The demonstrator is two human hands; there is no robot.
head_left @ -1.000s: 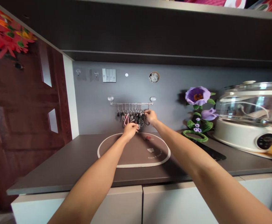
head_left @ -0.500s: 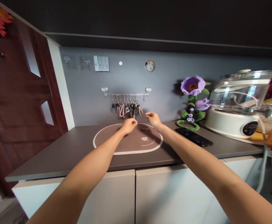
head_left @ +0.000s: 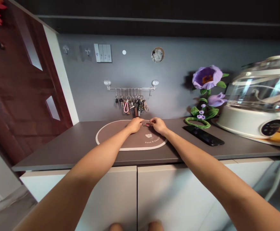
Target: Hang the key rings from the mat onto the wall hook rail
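A small key with a ring (head_left: 146, 124) lies at the back right part of the brown oval mat (head_left: 116, 136), between my two hands. My right hand (head_left: 158, 125) pinches its right end with thumb and fingertips. From the other side, my left hand (head_left: 134, 125) has its fingers closed at the ring end, low over the mat. Behind them, several bunches of keys (head_left: 131, 104), one with a pink loop, hang from the hooks of a clear rail (head_left: 131, 89) stuck to the grey wall.
A black phone (head_left: 203, 135) lies right of the mat, by a purple flower ornament (head_left: 207, 78) with a green ring base. A white appliance (head_left: 248, 120) with a clear top stands farther right. A dark cabinet (head_left: 140, 25) overhangs the counter (head_left: 58, 144).
Both hands have come down onto the key on the mat, the right one moving inward to its right end. The view has tilted downward a little.
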